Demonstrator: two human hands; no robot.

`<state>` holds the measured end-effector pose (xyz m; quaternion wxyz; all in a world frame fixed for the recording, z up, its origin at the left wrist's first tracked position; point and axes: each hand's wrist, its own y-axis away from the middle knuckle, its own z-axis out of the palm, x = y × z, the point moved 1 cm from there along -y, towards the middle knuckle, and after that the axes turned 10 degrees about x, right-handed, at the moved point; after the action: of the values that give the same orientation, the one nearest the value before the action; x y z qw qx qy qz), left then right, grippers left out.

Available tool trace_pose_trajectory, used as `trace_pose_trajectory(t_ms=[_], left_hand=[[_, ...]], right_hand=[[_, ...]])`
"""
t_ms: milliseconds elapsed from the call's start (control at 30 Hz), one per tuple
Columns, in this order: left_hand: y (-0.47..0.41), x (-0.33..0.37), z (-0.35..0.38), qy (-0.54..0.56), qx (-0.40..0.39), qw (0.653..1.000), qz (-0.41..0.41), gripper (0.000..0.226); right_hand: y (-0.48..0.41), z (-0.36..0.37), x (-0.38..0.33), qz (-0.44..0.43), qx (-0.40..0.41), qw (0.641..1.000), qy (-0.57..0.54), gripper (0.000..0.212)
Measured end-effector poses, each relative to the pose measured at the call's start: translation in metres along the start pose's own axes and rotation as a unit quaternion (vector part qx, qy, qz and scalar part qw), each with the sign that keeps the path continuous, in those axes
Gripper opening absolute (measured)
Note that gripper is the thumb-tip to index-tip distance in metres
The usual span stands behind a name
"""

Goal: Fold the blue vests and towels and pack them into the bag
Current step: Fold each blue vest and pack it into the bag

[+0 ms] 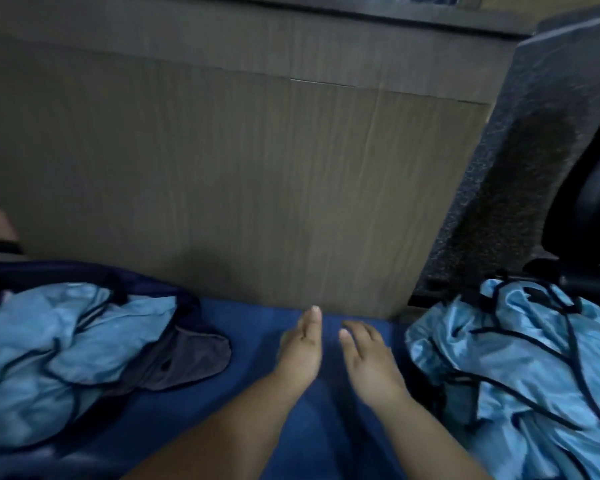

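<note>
A dark blue cloth (253, 344) lies spread flat in front of me. My left hand (302, 351) and my right hand (368, 358) rest side by side on it with straight fingers, holding nothing. A crumpled heap of light blue vests with dark piping (59, 351) lies to the left, on top of a dark navy bag or cloth (187, 362). A second heap of light blue vests (520, 368) lies to the right.
A wood-grain panel (243, 174) stands upright just beyond my fingertips. A dark textured block (506, 174) leans at the right, with a black chair base (589, 188) behind it.
</note>
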<state>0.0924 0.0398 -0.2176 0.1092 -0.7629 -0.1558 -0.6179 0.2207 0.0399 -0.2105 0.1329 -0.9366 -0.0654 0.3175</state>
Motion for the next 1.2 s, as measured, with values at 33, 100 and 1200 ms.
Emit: trace_pose_trajectory(t_ms=[33, 100, 1200], left_hand=[[-0.006, -0.008, -0.025, -0.011, 0.032, 0.999, -0.012, 0.093], [-0.018, -0.025, -0.077, -0.036, 0.088, 0.995, -0.023, 0.084], [-0.026, -0.087, -0.283, -0.307, 0.321, 0.895, 0.05, 0.05]], right_hand=[[0.0, 0.016, -0.006, 0.005, -0.033, 0.999, -0.019, 0.046], [0.004, 0.045, -0.02, 0.015, -0.098, 0.995, -0.026, 0.046], [0.021, 0.17, -0.19, 0.183, -0.281, 0.843, -0.422, 0.051]])
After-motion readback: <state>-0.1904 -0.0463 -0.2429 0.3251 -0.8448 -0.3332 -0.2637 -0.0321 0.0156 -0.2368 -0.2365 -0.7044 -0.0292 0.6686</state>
